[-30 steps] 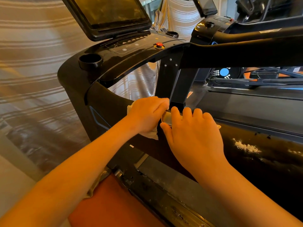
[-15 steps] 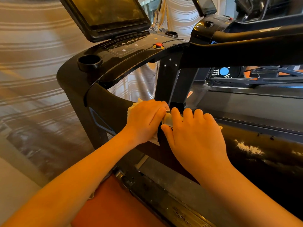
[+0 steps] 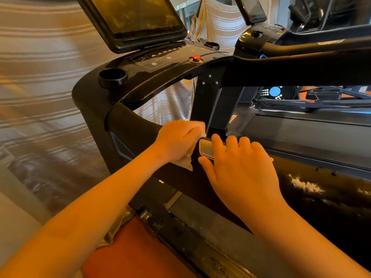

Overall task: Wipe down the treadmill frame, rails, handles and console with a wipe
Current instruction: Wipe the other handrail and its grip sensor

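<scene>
The left hand (image 3: 178, 141) holds a crumpled white wipe (image 3: 187, 162) against the black treadmill rail (image 3: 130, 125), left of the black upright post (image 3: 208, 101); the right hand (image 3: 239, 163) rests beside it, over a pale rectangular pad (image 3: 206, 150).
</scene>
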A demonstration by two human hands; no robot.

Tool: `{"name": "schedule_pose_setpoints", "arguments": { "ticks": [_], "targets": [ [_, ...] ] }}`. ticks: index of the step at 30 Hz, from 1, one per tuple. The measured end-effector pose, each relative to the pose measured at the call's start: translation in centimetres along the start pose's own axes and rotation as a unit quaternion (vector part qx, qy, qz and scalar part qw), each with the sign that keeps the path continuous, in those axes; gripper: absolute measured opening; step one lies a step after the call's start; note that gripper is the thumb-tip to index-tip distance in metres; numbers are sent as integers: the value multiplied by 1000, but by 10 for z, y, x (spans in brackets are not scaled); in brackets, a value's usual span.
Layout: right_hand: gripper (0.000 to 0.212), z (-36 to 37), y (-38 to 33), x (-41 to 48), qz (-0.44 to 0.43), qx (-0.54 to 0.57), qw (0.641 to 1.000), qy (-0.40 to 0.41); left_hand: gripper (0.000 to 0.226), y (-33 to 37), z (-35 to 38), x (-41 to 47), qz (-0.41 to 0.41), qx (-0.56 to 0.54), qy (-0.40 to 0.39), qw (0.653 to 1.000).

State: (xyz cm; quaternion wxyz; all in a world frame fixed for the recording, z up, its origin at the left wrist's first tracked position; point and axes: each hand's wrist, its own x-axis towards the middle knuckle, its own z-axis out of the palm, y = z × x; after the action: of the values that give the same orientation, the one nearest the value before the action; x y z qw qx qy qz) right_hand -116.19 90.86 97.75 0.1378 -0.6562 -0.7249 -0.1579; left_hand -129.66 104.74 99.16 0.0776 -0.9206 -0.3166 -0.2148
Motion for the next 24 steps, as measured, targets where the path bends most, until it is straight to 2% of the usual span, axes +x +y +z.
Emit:
{"name": "schedule_pose_setpoints", "arguments": {
  "ticks": [2, 5, 7, 9, 12, 13, 14, 16, 18, 19, 21, 24],
  "targets": [
    [68, -1, -1, -1, 2, 4, 1000, -2, 36, -7, 1, -11, 26, 49, 34, 998],
    [68, -2, -1, -1, 3, 0, 1000, -6, 24, -14, -3, -9, 91, 115, 19, 989],
    [68, -2, -1, -1, 6, -4, 1000, -10, 19, -13, -7, -3, 97, 172, -39, 980],
    [68, -3, -1, -1, 6, -4, 1000, -12, 24, -12, -9, 5, 51, 206, -131, 968],
    [68, -3, 0, -1, 4, -6, 1000, -10, 15, -10, -14, 24, 57, 218, -203, 953],
    [68, -3, 0, -1, 4, -5, 1000, -11, 17, -9, -15, 30, 57, 187, -207, 959],
    [68, -3, 0, 0, 3, -4, 1000, -12, 20, -9, -15, 33, 67, 180, -201, 961],
    [68, -3, 0, 0, 1, -4, 1000, -15, 23, -10, -10, 31, 28, 157, -167, 973],
    [68, -4, 0, 0, 1, -3, 1000, -16, 28, -20, -5, 16, 42, 153, -68, 985],
    [68, -3, 0, -1, 2, -2, 1000, -15, 35, -23, -4, 5, 36, 113, 1, 993],
    [69, -4, 0, -1, 9, 3, 1000, -15, 38, -32, 1, -14, -8, 74, 78, 994],
    [69, -4, -2, 0, 17, 8, 1000, -17, 42, -43, 4, -22, 25, 119, 47, 991]
  ]
}}
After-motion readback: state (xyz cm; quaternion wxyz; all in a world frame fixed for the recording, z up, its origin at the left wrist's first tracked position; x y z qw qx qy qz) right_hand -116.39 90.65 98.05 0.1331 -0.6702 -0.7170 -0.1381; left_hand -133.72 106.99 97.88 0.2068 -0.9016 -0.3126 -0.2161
